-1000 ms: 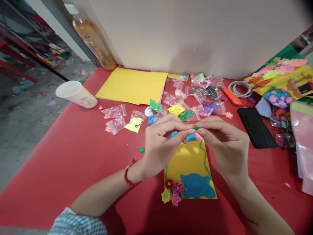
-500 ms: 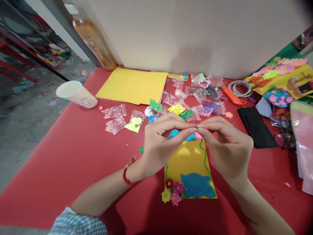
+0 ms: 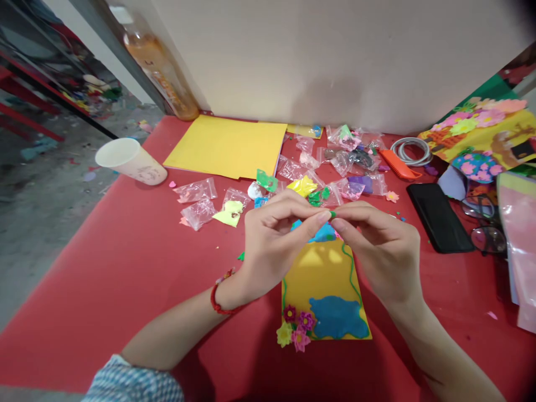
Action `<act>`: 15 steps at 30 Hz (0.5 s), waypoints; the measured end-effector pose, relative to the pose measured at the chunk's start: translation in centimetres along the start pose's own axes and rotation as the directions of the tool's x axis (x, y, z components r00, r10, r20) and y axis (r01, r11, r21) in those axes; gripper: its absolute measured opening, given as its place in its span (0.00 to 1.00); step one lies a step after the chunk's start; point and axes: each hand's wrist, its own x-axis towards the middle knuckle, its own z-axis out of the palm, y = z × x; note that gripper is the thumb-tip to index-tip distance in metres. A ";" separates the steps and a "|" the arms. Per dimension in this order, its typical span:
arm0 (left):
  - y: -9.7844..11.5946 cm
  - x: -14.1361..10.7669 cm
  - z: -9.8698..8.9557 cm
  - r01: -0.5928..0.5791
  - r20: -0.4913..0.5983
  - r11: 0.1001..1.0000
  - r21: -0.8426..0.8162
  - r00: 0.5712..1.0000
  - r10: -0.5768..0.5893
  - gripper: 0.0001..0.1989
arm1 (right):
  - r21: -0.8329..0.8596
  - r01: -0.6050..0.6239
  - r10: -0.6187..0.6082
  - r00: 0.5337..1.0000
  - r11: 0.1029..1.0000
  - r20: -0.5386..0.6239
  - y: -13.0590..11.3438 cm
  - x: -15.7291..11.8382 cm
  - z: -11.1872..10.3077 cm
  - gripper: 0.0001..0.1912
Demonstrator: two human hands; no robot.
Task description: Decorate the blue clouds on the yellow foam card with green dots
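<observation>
Between the fingertips of both hands is a tiny piece of green clay (image 3: 333, 214). My left hand (image 3: 278, 243), with a red bracelet at its wrist, pinches it from one side. My right hand (image 3: 379, 245) pinches it from the other, thumb and index finger closed. Both are raised above the upper end of a yellow card (image 3: 320, 273). The card bears a blue clay patch (image 3: 339, 317), a green clay line (image 3: 350, 268) along its right edge and several clay flowers (image 3: 299, 328) at its lower left corner. My fingers partly hide a second blue patch (image 3: 322, 231) at the top.
Small plastic bags of coloured clay (image 3: 304, 184) lie across the red table (image 3: 146, 273). Behind them are yellow sheets (image 3: 230, 146), a paper cup (image 3: 132, 162) and a bottle (image 3: 161, 72). To the right lie a black phone (image 3: 439, 218), glasses (image 3: 488, 240), an orange comb (image 3: 400, 164) and a coiled cable (image 3: 412, 152).
My right hand has shifted slightly left, and the fingertips have moved a little left and up. More of the green clay shows between them now.
</observation>
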 end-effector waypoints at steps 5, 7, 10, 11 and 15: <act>-0.1 -0.1 0.1 0.047 0.009 0.999 -0.013 0.999 -0.047 0.07 | -0.003 -0.007 0.007 0.999 1.000 -0.050 0.0 0.0 -0.1 0.03; -0.2 0.0 0.1 0.086 0.042 0.995 -0.046 0.996 -0.084 0.10 | 0.002 0.012 -0.012 0.998 1.000 -0.069 -0.1 0.0 -0.2 0.04; -0.4 -0.1 0.2 0.117 0.068 0.989 -0.093 0.992 -0.111 0.10 | 0.016 0.036 -0.034 0.995 0.999 -0.092 -0.2 -0.1 -0.2 0.05; -0.4 -0.1 0.2 0.115 0.067 0.988 -0.099 0.992 -0.109 0.08 | 0.018 0.037 -0.036 0.995 0.999 -0.092 -0.1 -0.1 -0.2 0.05; -0.5 0.0 0.2 0.066 0.039 0.995 -0.075 0.997 -0.063 0.03 | 0.010 0.026 -0.025 0.997 1.000 -0.071 -0.1 -0.2 0.0 0.05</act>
